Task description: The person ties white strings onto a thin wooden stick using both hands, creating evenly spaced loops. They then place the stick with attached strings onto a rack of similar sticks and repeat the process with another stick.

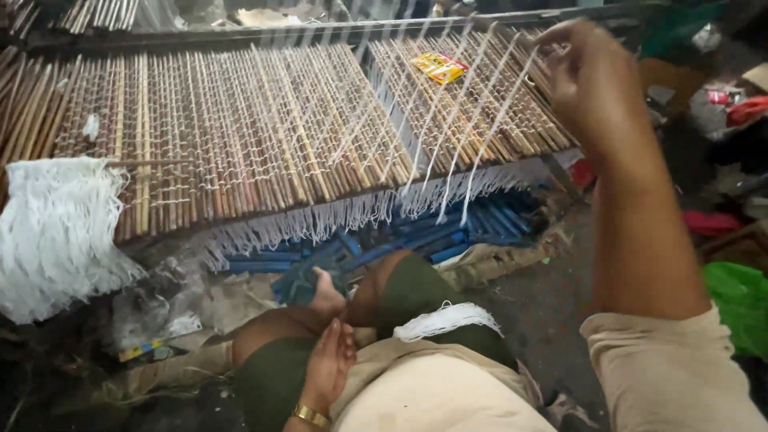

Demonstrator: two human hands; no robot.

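Right hand pinching white strings

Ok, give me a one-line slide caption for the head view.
Right hand raised among white strings over a bamboo stick mat; left hand rests open by the knee.

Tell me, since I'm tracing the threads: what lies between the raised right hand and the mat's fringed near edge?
White cords stretch from the right hand across the stick mat, in the head view.

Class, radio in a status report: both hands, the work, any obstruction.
Right hand raised, pinching white strings over the stick mat. Left hand open, resting by the knee. Yellow packet lying on the mat.
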